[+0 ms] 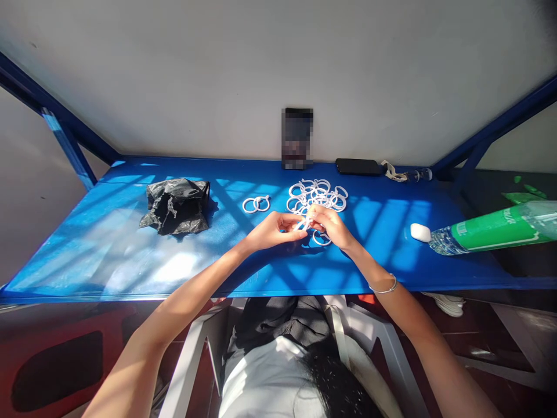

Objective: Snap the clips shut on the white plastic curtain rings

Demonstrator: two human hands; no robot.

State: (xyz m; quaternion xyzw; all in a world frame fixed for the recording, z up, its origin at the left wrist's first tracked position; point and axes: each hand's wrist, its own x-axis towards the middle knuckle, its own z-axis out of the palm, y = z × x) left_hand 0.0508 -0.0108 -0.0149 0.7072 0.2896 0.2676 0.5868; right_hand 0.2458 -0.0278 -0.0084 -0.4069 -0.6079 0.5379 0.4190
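Observation:
Both my hands meet over the middle of a blue table (108, 255). My left hand (272, 229) and my right hand (331, 225) pinch white plastic rings (310, 223) between their fingertips, and a ring hangs below my right hand. Just behind them lies a heap of several white rings (317, 194). A short chain of linked white rings (256, 204) rests to the left of the heap, apart from my hands.
A crumpled black plastic bag (176, 204) lies at the left. A phone (297, 137) leans on the back wall, beside a black flat case (359, 166). A green-labelled water bottle (491, 228) lies on its side at the right, next to a small white case (420, 232).

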